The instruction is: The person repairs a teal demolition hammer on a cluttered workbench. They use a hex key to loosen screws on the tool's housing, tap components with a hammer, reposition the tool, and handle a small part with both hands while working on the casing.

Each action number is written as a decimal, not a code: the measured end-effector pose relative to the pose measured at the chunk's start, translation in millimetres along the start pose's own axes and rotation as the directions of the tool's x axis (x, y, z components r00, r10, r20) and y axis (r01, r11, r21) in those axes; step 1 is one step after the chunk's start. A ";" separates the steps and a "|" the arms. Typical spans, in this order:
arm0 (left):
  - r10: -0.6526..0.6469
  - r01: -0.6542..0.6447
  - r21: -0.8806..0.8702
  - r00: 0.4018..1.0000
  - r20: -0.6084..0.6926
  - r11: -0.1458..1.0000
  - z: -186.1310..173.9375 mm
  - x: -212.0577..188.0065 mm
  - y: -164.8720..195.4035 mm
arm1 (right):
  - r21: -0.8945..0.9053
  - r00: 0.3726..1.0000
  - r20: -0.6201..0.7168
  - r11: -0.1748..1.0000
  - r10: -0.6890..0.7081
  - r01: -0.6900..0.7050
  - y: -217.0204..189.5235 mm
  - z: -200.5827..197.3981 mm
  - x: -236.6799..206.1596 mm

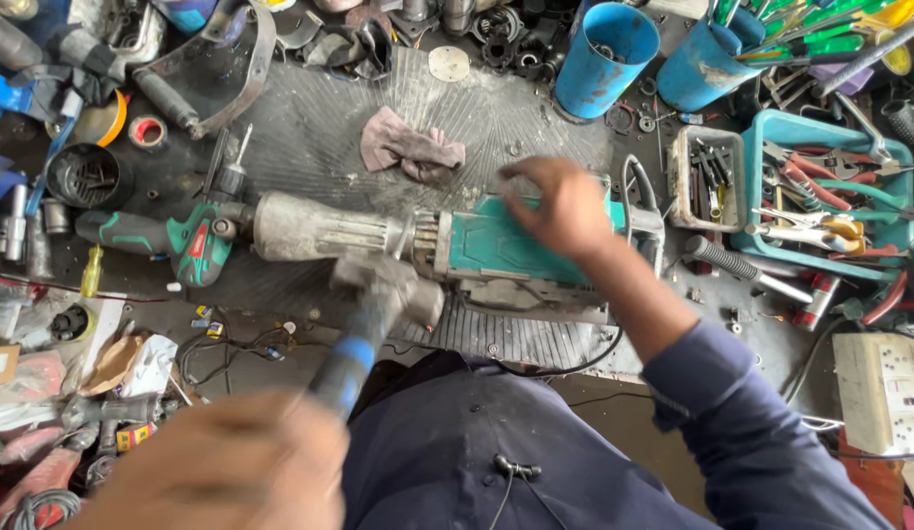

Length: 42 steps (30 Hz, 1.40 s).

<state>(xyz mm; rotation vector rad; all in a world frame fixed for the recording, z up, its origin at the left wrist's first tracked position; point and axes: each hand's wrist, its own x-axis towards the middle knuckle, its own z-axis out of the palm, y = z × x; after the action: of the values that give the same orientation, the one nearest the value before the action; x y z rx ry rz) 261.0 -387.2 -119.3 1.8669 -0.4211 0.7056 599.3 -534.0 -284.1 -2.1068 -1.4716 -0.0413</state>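
— What does the tabletop [310,128] look like?

— Dark, ribbed and greasy, crowded with loose metal parts. A large demolition hammer [428,250] lies across its middle, grey barrel to the left, teal housing to the right, with a crumpled grey rag [410,149] just behind it.

— And the hands?

— The right hand [560,208] rests on the teal housing, fingers spread flat and gripping nothing. The left hand [221,466] is a blur near the bottom edge, fingers closed round the blue handle of a mallet [374,309], whose head sits at the joint of the barrel and housing.

— Any containers or packets?

— Two blue cups [606,59] stand at the back right, one bristling with green-handled tools. A teal tray [832,186] of pliers sits at the right edge, with a small grey box [708,177] of bits beside it. A roll of red tape [148,131] lies at the back left, a white socket strip [884,393] at the lower right, and crumpled paper wrappers [123,363] at the lower left.
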 end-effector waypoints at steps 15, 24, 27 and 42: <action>0.045 -0.026 0.125 0.987 -0.151 0.992 -104.7 14.3 -96.5 | 0.196 0.978 -0.140 0.964 -0.154 0.179 -107.7 77.4 9.3; -0.196 0.172 0.359 0.980 0.031 0.917 -59.6 83.7 -249.2 | 0.101 0.844 -0.114 0.839 -0.525 0.535 -173.9 80.6 27.1; -0.417 0.340 0.449 0.905 0.084 0.827 -42.6 96.7 -280.0 | 0.262 0.888 -0.102 0.849 -0.449 0.459 -179.5 72.7 15.3; -0.240 0.147 0.270 0.903 0.356 0.952 -12.7 31.4 -269.2 | 0.491 0.899 -0.317 0.863 0.304 -0.118 -166.9 82.9 -61.3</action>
<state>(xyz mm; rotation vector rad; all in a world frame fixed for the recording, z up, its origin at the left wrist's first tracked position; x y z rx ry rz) 438.5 -269.5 -287.4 2.2492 -0.4028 0.2548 405.7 -508.6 -303.0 -1.7308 -0.8948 -0.0160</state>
